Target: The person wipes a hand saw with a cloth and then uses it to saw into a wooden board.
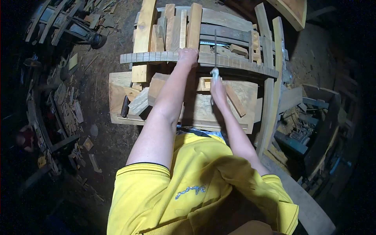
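Gripping a saw (215, 46) in the right hand (218, 88), closing the fingers round its pale handle (214, 73) and pointing the thin blade ahead of them, away from the body. Crossing, with that blade, a long curved wooden strip (232, 62) just beyond the right fingers; cannot tell whether sitting in a cut or only passing over the top. Resting the left hand (188, 58) on the same strip, left of the saw, bunching the fingers close together over its edge; cannot tell, without seeing the tips, whether pinching it or merely pressing. Having a wooden beam (194, 27) ahead of the left fingers, a pale plank (144, 31) farther to their left, and a wooden block (157, 87) on that same side, closer to the body. Having also a slanting slat (235, 101) to the right of the right fingers, nearer the body, and wooden uprights (268, 94) farther out.
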Demonstrator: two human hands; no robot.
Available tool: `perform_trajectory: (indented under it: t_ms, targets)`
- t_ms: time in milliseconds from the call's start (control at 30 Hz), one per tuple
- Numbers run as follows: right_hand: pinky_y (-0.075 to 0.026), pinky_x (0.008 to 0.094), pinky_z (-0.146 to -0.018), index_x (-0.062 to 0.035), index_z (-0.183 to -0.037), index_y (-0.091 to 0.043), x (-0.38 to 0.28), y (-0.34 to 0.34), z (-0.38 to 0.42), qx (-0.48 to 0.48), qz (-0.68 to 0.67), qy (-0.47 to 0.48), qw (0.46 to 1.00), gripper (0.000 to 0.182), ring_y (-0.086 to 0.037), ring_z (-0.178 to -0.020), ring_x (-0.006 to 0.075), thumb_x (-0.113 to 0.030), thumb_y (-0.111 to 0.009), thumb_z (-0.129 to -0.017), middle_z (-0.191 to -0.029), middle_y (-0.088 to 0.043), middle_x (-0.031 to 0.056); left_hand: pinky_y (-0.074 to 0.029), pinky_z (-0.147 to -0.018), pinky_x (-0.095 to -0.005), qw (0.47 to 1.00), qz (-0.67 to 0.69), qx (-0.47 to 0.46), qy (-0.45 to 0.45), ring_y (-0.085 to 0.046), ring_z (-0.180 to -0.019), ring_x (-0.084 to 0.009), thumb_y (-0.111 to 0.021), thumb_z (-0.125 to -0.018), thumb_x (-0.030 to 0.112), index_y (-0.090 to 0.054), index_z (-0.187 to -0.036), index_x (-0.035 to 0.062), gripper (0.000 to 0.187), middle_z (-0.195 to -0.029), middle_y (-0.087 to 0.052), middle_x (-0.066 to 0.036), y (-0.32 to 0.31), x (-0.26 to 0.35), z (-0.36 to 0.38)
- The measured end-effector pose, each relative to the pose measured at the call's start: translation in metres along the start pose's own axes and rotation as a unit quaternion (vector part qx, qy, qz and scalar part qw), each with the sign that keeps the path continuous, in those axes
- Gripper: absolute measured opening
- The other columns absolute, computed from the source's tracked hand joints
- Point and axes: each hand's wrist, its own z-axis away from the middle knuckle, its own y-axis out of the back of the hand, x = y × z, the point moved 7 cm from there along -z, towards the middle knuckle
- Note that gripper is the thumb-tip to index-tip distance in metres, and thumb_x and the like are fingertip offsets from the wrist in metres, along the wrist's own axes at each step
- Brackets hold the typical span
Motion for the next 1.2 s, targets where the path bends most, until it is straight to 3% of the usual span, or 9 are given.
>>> perform_trajectory:
  t_ms: [200, 267, 367, 567, 733, 833, 900, 1000, 1200]
  targets:
    - [-0.040, 0.0529, -0.069, -0.0021, -0.101, -0.042, -0.002, -0.001, 0.000, 0.051, 0.006, 0.067, 0.996, 0.029, -0.051, -0.081, 0.0474, -0.026, -0.034, -0.088, -0.082, -0.055, 0.0307, -0.041, -0.080, -0.0423, 0.999, -0.018, -0.018, 0.021, -0.055, -0.099, -0.0237, -0.060, -0.069, 0.017, -0.056, -0.102, 0.0135, 0.034, -0.105, -0.059, -0.007, -0.001, -0.002, -0.001]
    - [-0.040, 0.0536, -0.068, -0.0055, -0.111, -0.039, 0.026, -0.016, 0.033, -0.007, 0.046, -0.006, 0.999, 0.033, -0.052, -0.080, 0.0477, -0.027, -0.034, -0.087, -0.078, -0.055, 0.0313, -0.041, -0.080, -0.0422, 1.000, -0.018, -0.021, 0.013, -0.056, -0.098, -0.0241, -0.061, -0.069, 0.018, -0.056, -0.102, 0.0134, 0.034, -0.105, -0.059, -0.008, -0.002, -0.001, 0.001]
    - [-0.040, 0.0532, -0.068, -0.0052, -0.111, -0.039, 0.046, -0.022, 0.056, -0.013, 0.050, 0.024, 0.998, 0.033, -0.053, -0.078, 0.0475, -0.027, -0.034, -0.087, -0.076, -0.055, 0.0314, -0.046, -0.076, -0.0409, 0.999, -0.007, 0.031, -0.014, -0.059, -0.088, -0.0308, -0.062, -0.063, 0.020, -0.053, -0.093, 0.0064, 0.034, -0.092, -0.060, -0.016, -0.009, -0.006, -0.003]
    - [-0.039, 0.0537, -0.069, -0.0042, -0.108, -0.041, 0.010, -0.009, 0.008, 0.015, -0.008, 0.051, 0.999, 0.032, -0.052, -0.081, 0.0474, -0.028, -0.035, -0.087, -0.080, -0.054, 0.0324, -0.045, -0.078, -0.0408, 0.999, -0.014, 0.033, -0.021, -0.057, -0.090, -0.0310, -0.065, -0.063, 0.022, -0.052, -0.093, 0.0090, 0.036, -0.096, -0.059, -0.015, -0.004, -0.004, -0.002]
    - [-0.042, 0.0472, -0.060, -0.0009, -0.098, -0.045, 0.041, -0.019, 0.029, 0.034, 0.030, 0.055, 0.997, 0.030, -0.056, -0.070, 0.0403, -0.027, -0.036, -0.088, -0.067, -0.054, 0.0248, -0.040, -0.082, -0.0449, 1.000, -0.005, 0.005, -0.006, -0.055, -0.100, -0.0255, -0.066, -0.064, 0.021, -0.053, -0.104, 0.0125, 0.043, -0.104, -0.059, -0.008, -0.010, -0.007, -0.008]
    - [-0.042, 0.0394, -0.050, -0.0019, -0.095, -0.046, 0.073, -0.028, 0.056, -0.014, -0.038, 0.049, 0.998, 0.027, -0.057, -0.056, 0.0294, -0.026, -0.036, -0.089, -0.059, -0.053, 0.0169, -0.040, -0.081, -0.0455, 1.000, -0.012, -0.002, 0.007, -0.055, -0.099, -0.0253, -0.066, -0.064, 0.019, -0.053, -0.104, 0.0124, 0.043, -0.104, -0.059, -0.008, 0.004, -0.002, 0.002]
    - [-0.040, 0.0321, -0.042, -0.0033, -0.093, -0.046, 0.083, -0.018, 0.061, 0.037, -0.095, 0.009, 0.995, 0.024, -0.053, -0.045, 0.0190, -0.025, -0.037, -0.090, -0.053, -0.050, 0.0091, -0.040, -0.081, -0.0456, 1.000, -0.012, -0.017, 0.017, -0.055, -0.098, -0.0253, -0.065, -0.064, 0.018, -0.053, -0.104, 0.0125, 0.042, -0.103, -0.059, -0.009, -0.002, -0.002, 0.004]
    - [-0.039, 0.0302, -0.040, -0.0043, -0.093, -0.046, 0.054, -0.009, 0.052, 0.075, -0.073, 0.084, 0.991, 0.023, -0.052, -0.042, 0.0159, -0.025, -0.038, -0.090, -0.050, -0.050, 0.0064, -0.040, -0.081, -0.0459, 1.000, -0.008, -0.002, 0.023, -0.056, -0.098, -0.0253, -0.064, -0.064, 0.017, -0.054, -0.103, 0.0122, 0.040, -0.103, -0.059, -0.009, -0.002, -0.006, -0.003]
    - [-0.044, 0.0373, -0.045, -0.0030, -0.095, -0.043, 0.037, -0.033, 0.037, 0.023, 0.017, 0.084, 0.996, 0.024, -0.055, -0.046, 0.0239, -0.024, -0.036, -0.088, -0.052, -0.051, 0.0119, -0.042, -0.079, -0.0435, 1.000, -0.007, 0.015, 0.018, -0.056, -0.098, -0.0255, -0.066, -0.063, 0.016, -0.057, -0.100, 0.0122, 0.039, -0.102, -0.060, -0.009, -0.002, -0.005, -0.002]
